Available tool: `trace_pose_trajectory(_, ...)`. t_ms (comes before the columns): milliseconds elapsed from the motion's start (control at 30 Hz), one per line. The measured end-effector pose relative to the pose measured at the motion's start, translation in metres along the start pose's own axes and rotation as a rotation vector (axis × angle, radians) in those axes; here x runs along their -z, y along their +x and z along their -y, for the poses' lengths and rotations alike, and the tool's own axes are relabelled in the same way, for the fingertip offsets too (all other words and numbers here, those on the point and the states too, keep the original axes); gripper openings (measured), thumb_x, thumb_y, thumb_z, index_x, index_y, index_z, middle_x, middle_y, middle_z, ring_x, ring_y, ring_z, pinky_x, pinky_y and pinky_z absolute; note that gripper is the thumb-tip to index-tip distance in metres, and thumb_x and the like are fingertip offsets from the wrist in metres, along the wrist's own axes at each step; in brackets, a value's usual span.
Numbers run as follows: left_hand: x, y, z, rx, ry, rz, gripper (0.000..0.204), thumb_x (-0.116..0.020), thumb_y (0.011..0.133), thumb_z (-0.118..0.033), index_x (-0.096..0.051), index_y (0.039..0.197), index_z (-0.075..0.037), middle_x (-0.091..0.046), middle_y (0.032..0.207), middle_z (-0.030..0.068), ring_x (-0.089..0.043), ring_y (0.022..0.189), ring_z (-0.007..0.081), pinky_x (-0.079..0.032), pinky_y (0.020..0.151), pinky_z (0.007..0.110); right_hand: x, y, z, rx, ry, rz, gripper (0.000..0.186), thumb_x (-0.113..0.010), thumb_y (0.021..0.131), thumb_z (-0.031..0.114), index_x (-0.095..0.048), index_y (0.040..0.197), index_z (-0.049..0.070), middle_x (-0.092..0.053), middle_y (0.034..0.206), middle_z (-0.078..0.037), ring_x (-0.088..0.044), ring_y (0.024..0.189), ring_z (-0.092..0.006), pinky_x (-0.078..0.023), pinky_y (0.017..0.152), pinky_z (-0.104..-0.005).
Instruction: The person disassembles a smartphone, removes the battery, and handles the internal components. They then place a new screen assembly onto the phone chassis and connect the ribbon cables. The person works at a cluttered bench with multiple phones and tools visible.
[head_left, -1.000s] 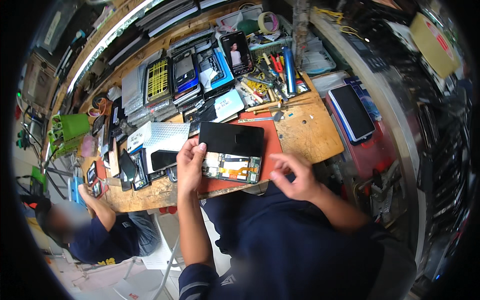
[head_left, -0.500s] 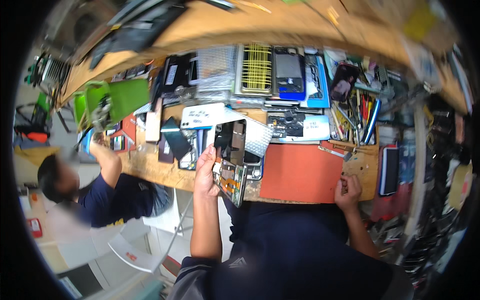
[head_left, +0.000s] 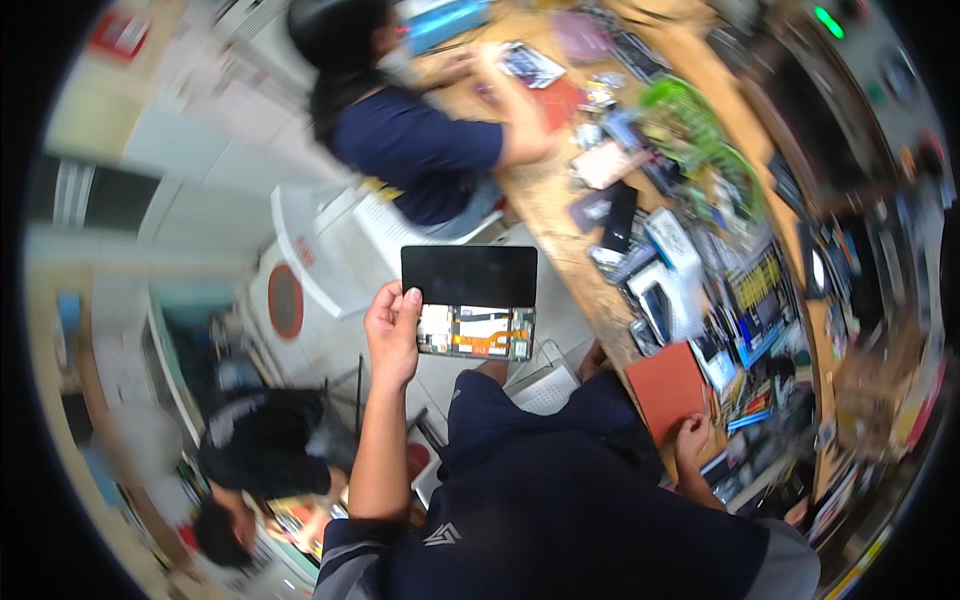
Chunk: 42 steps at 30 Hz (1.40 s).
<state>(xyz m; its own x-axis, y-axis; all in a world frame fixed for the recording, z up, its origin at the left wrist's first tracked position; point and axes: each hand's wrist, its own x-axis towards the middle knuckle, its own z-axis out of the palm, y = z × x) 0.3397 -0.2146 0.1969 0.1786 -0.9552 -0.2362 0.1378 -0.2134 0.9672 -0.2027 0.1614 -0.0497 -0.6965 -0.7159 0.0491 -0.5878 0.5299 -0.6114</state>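
My left hand [head_left: 393, 330] is closed on the left edge of an opened phone [head_left: 470, 335], thumb on its face, out over the floor and away from the bench. Its black screen panel [head_left: 469, 276] lies along the far side; on the near side the bare inside shows, with an orange flex cable [head_left: 485, 340] across it. At the bench, my right hand [head_left: 692, 436] rests curled at the near right edge of an orange mat [head_left: 662, 390]. What its fingers hold, if anything, I cannot make out.
Phones and parts crowd the wooden bench [head_left: 560, 250], with green baskets [head_left: 690, 130] farther back. A person in dark blue [head_left: 420, 150] works at the bench's far end. Another person in black [head_left: 265, 440] bends at lower left. A white chair [head_left: 320, 260] stands between.
The view has swung left, away from the bench. My left hand has carried the phone off the bench side and turned it flat, facing me. My right hand stays by the mat.
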Motion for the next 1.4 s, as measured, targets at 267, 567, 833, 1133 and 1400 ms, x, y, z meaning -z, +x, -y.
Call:
trace_pose_trajectory(267,0.225,-0.094,0.01,-0.176,-0.386,-0.611,0.017,-0.064,0.112,-0.016,-0.064,0.118,0.0,-0.076,0.096,0.0028,-0.067,0.08,0.0047,-0.054,0.071,0.022,-0.157,0.103,0.328,0.433,0.106,0.513,0.005,-0.064,0.102,0.005,-0.067,0.105,0.003,-0.062,0.087,0.0,-0.056,0.079,-0.0084,-0.046,0.072,-0.0257)
trace_pose_trajectory(567,0.326,-0.178,-0.022,-0.299,-0.335,-1.107,0.012,-0.063,0.112,-0.013,-0.062,0.114,-0.001,-0.07,0.089,-0.0007,-0.063,0.075,0.0031,-0.051,0.066,0.021,-0.262,-0.153,0.708,0.593,0.508,1.806,0.01,-0.064,0.107,0.009,-0.07,0.105,0.002,-0.073,0.093,-0.002,-0.065,0.083,-0.009,-0.053,0.074,-0.0273)
trace_pose_trajectory(833,0.387,-0.17,-0.015,-0.316,-0.309,-1.376,0.013,-0.063,0.112,-0.012,-0.062,0.115,0.0,-0.07,0.087,-0.001,-0.061,0.074,0.0008,-0.047,0.064,0.019,-0.318,-0.305,0.852,0.423,0.415,2.345,0.012,-0.066,0.105,0.006,-0.064,0.093,0.005,-0.068,0.091,0.005,-0.059,0.083,-0.0011,-0.046,0.074,-0.0226)
trace_pose_trajectory(1133,0.494,-0.099,-0.02,-0.291,-0.502,-1.803,0.017,-0.063,0.112,-0.016,-0.066,0.117,0.0,-0.073,0.095,-0.0009,-0.06,0.08,0.0014,-0.044,0.073,0.019,-0.439,-0.427,0.975,0.696,0.003,2.51,0.023,-0.065,0.105,0.012,-0.053,0.086,0.009,-0.058,0.092,0.004,-0.052,0.088,-0.0047,-0.048,0.09,-0.0264)
trace_pose_trajectory(1400,0.547,-0.057,-0.024,-0.333,-0.516,-2.051,0.009,-0.066,0.111,-0.011,-0.066,0.111,-0.002,-0.054,0.082,-0.0097,-0.044,0.073,-0.0012,-0.036,0.065,0.018,-0.491,-0.503,1.036,0.486,-0.31,2.641,0.018,-0.059,0.108,0.015,-0.055,0.095,0.004,-0.056,0.086,0.002,-0.051,0.081,-0.0034,-0.044,0.07,-0.0254)
